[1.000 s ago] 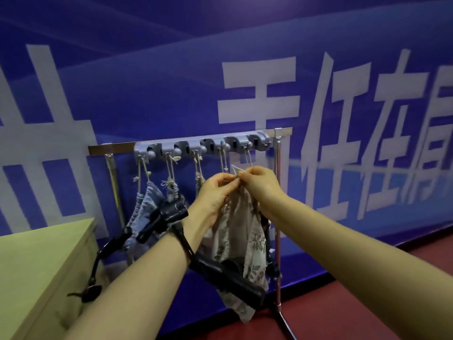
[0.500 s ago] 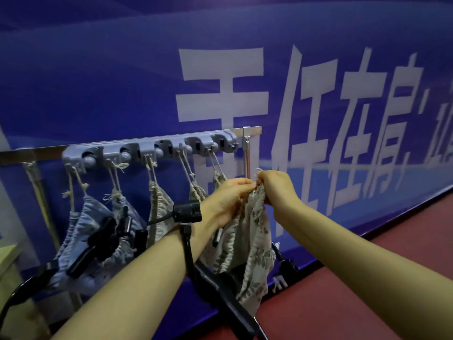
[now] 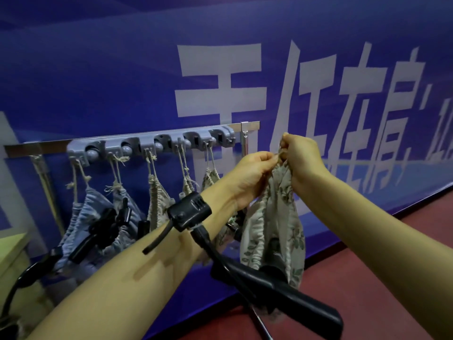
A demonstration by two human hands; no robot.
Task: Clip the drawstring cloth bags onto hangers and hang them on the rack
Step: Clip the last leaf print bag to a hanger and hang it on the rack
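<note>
Head | both hands (image 3: 277, 168) pinch floral bag (image 3: 272, 224) top | contents hidden

Dim, bluish light; soft focus, wide-angle bending at edges.

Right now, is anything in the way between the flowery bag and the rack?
Nothing visible. Both hands, left and right, pinch the floral bag by its top, just right of the rack. Only open air lies between them. Five bags already hang there.

Staged indoor hall or work area: huge blue printed banner (image 3: 122, 69) behind metal rack (image 3: 152, 143), dark red floor (image 3: 367, 278) below banner.
</note>
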